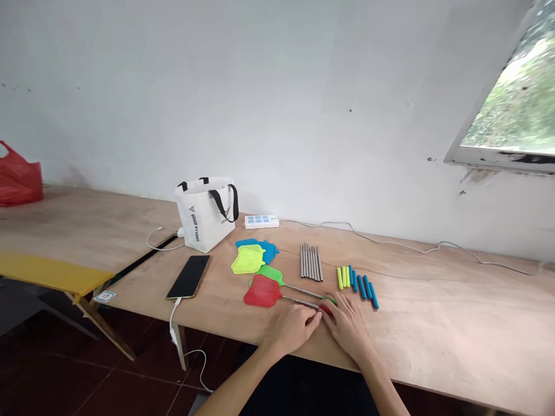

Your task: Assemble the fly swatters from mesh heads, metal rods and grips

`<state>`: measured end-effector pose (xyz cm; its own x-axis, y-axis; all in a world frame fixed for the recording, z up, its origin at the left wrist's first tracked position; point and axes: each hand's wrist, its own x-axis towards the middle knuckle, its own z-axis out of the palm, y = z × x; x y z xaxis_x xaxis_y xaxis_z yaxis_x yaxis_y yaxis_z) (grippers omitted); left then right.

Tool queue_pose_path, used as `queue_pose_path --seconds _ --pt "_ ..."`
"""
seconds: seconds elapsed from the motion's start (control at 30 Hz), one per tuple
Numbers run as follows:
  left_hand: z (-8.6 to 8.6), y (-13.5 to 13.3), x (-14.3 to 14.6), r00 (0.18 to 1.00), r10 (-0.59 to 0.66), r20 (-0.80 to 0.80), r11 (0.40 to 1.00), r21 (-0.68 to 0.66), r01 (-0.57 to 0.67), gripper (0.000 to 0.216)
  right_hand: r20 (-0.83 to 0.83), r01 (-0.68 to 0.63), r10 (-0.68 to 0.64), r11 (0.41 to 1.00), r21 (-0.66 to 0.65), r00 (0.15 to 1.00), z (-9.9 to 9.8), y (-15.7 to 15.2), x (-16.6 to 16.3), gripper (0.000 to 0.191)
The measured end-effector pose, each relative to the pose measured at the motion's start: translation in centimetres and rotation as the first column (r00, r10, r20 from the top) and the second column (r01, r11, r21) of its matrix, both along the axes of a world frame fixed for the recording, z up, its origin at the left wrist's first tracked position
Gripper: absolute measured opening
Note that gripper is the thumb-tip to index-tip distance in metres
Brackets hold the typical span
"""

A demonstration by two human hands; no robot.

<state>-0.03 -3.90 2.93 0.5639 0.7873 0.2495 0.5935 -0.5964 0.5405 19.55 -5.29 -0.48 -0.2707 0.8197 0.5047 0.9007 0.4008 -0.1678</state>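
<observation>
Both hands are at the near edge of the plywood worktop [433, 323], meeting over one item.

- **Left hand [295, 328]:** the grip is pressed together, with fingertips pinching the thin metal rod of the red mesh fly swatter [262, 291] just short of its red end sleeve [325, 309].
- **Right hand [347, 323]:** the fingers lie over that sleeve. It cannot be told whether the grip closes beneath it.
- **Red swatter:** it lies flat, head pointing toward the left end of the worktop.

Items with a rod fitted:
- The red swatter.
- The green mesh fly swatter [271, 273] just behind it, which also carries a green end.

Items lying loose:
- The yellow mesh swatter head [248, 259] and the blue mesh swatter head [264, 248], overlapping, with no rods.
- The bundle of bare metal rods [311, 262] at mid-worktop.
- The yellow-green sleeves [343, 277] and blue sleeves [363, 287], in a row near the right hand.

Toward the far edge are a white tote bag [207, 212] and a white power strip [261, 221]. A black phone [189, 276] lies near the left corner.
</observation>
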Motion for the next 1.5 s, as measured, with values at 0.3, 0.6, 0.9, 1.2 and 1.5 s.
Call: queue_pose_path --seconds 0.3,0.6,0.9,1.2,1.5 --pt "-1.7 2.5 -1.6 0.989 0.144 0.039 0.952 0.268 -0.149 0.042 -0.043 0.013 -0.015 0.999 -0.033 0.999 -0.8 0.8 1.2 0.031" --pt "-2.5 3.1 -1.4 0.992 0.115 0.055 0.967 0.22 -0.124 0.036 -0.044 0.187 -0.184 0.981 0.059 0.982 -1.7 0.9 1.2 0.027" --pt "-0.7 1.8 -1.3 0.993 0.116 0.017 0.989 0.095 -0.117 0.018 -0.093 0.082 -0.083 0.997 -0.013 0.992 0.4 -0.4 -0.4 0.029" --pt "-0.3 1.7 -1.3 0.994 0.042 -0.105 0.999 0.019 -0.04 0.02 -0.133 0.018 -0.046 0.979 -0.205 0.99 1.3 -0.7 -1.0 0.028" --pt "-0.3 1.7 -1.4 0.994 0.04 -0.1 0.999 0.013 -0.039 0.022 -0.148 0.006 -0.041 0.974 -0.226 0.988 1.2 -0.5 -0.9 0.031"
